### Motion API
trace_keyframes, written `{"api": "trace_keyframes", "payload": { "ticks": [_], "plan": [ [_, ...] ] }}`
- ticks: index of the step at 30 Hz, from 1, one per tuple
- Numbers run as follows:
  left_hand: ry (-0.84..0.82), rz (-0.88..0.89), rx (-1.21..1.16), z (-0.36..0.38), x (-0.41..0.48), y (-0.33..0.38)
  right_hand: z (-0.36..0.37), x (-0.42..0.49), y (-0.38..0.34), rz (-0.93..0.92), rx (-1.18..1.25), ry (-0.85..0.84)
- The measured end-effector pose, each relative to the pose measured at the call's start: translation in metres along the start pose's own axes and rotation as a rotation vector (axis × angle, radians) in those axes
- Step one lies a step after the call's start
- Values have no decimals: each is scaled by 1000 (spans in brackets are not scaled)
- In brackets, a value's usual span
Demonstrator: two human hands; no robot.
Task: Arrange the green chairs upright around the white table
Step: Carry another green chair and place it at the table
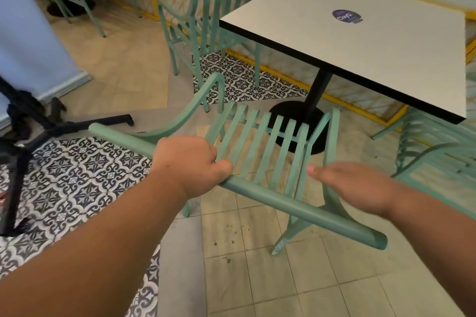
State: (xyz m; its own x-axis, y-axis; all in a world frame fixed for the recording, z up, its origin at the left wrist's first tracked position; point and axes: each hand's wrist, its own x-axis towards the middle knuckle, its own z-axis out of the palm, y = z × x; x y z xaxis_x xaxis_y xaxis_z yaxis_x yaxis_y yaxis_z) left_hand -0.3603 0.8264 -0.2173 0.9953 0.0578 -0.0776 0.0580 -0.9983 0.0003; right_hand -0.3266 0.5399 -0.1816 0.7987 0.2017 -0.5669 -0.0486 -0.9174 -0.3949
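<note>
While one hand [189, 162] grips, three chairs [270, 141].

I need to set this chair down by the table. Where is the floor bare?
Bare plain tiles lie just below the held chair, between the patterned floor at left and the table base. Crowded: the far side holds an upright chair, the right another chair, and a black stand sits left.

matt painted-metal chair [270, 136], smooth table [386, 54]
</note>
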Motion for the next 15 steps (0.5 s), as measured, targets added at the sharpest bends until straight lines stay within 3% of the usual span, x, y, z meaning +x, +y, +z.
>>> {"api": "trace_keyframes", "payload": {
  "ticks": [2, 5, 8, 11, 15],
  "plan": [
    [8, 2, -9, 1, 1, 1, -23, -27, -21, -208, 109, 139],
    [16, -10, -13, 3, 2, 1, -26, -48, -43, -374, -15, 186],
    [66, -27, -10, 7, 2, 0, 25, -40, -51, -328, -300, 16],
    [139, -45, -40, 10, -1, 0, 62, -22, -47, -254, -540, 137],
    [204, -143, -143, 10, -8, 3, 64, -17, -44, -254, -514, 183]
  ]
}}
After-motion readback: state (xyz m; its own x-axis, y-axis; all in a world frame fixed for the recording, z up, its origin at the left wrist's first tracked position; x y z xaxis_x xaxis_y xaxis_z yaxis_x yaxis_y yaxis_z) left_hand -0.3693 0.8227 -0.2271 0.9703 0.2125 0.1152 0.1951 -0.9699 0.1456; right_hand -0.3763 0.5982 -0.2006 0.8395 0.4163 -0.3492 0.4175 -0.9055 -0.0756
